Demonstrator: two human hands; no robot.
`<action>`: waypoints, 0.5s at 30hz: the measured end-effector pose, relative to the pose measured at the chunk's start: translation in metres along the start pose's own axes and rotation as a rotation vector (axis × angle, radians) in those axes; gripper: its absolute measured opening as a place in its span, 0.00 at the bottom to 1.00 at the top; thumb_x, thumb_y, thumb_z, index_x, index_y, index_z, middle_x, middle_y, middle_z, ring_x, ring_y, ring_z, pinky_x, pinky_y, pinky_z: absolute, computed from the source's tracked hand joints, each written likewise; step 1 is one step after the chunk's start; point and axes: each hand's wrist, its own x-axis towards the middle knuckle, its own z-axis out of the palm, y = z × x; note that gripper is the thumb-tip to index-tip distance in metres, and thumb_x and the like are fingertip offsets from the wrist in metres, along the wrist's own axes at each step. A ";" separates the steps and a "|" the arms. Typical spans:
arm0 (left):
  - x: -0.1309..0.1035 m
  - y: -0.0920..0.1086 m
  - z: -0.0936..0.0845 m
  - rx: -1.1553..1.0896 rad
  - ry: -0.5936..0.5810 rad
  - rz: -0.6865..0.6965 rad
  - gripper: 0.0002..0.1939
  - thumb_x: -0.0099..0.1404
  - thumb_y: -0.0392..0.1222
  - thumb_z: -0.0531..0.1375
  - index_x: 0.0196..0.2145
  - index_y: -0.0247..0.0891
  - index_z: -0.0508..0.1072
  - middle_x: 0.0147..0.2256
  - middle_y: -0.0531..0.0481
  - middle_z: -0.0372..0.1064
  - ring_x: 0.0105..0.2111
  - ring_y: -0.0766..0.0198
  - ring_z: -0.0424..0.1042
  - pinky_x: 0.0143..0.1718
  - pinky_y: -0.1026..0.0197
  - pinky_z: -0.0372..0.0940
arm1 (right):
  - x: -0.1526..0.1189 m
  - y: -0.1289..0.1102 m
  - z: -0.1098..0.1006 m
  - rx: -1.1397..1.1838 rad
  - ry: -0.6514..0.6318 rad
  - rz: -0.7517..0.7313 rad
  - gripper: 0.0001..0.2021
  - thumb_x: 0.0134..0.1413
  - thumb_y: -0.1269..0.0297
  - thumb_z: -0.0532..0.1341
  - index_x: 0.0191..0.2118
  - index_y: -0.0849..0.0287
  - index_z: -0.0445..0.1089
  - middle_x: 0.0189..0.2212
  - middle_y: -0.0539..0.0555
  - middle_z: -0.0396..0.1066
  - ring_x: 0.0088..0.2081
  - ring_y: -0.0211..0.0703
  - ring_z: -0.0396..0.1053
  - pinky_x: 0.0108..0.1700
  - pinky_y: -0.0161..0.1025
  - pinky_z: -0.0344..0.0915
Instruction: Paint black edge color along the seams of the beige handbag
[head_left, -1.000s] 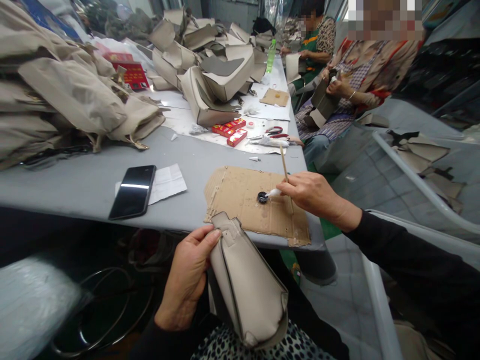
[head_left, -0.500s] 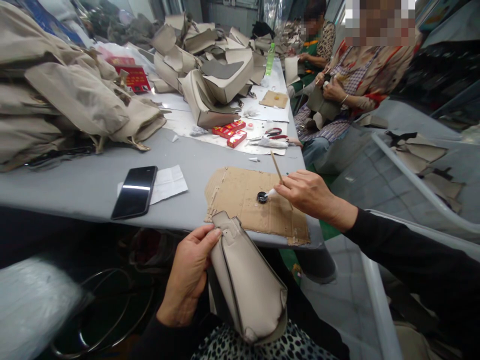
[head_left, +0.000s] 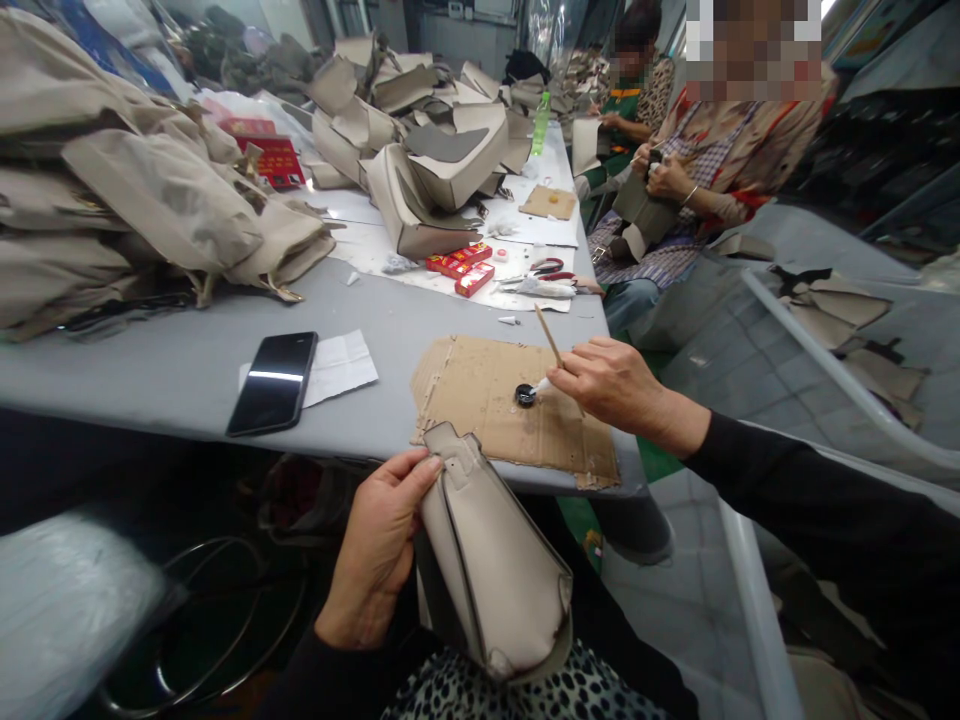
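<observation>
My left hand (head_left: pixel 381 535) pinches the top corner of a beige leather bag piece (head_left: pixel 502 560) with dark edges, which rests over my lap. Above the cardboard (head_left: pixel 480 385), my right hand (head_left: pixel 611 385) grips a thin wooden stick (head_left: pixel 547 334) together with a white-tipped tool (head_left: pixel 541 386). That white tip is at a small black pot (head_left: pixel 524 396) on the cardboard. Whether the tip touches what is inside the pot is too small to tell.
A phone (head_left: pixel 273 383) lies on white paper (head_left: pixel 341 368) at left. Beige bags (head_left: pixel 157 200) pile up beyond it. Red boxes (head_left: pixel 459 262) and pliers (head_left: pixel 551 268) lie farther back. Two people sit at right, near grey bins (head_left: pixel 817 340).
Both hands hold almost the same pose. The stick's upper end has tilted slightly to the left, and the nearer person's hands have shifted a little.
</observation>
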 end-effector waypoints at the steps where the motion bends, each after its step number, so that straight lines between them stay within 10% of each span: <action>1: 0.000 0.000 0.000 -0.001 -0.002 0.002 0.26 0.38 0.45 0.78 0.35 0.31 0.79 0.24 0.53 0.71 0.20 0.71 0.63 0.18 0.70 0.56 | 0.000 0.000 -0.001 -0.007 -0.003 -0.005 0.13 0.68 0.76 0.55 0.35 0.60 0.75 0.28 0.55 0.70 0.32 0.45 0.60 0.36 0.44 0.48; 15: 0.000 0.000 0.002 0.007 0.002 0.017 0.27 0.37 0.45 0.77 0.34 0.30 0.78 0.20 0.58 0.65 0.16 0.76 0.53 0.13 0.71 0.43 | -0.013 0.013 0.029 0.339 -0.169 0.259 0.06 0.65 0.66 0.62 0.43 0.54 0.77 0.34 0.52 0.76 0.34 0.44 0.70 0.33 0.39 0.54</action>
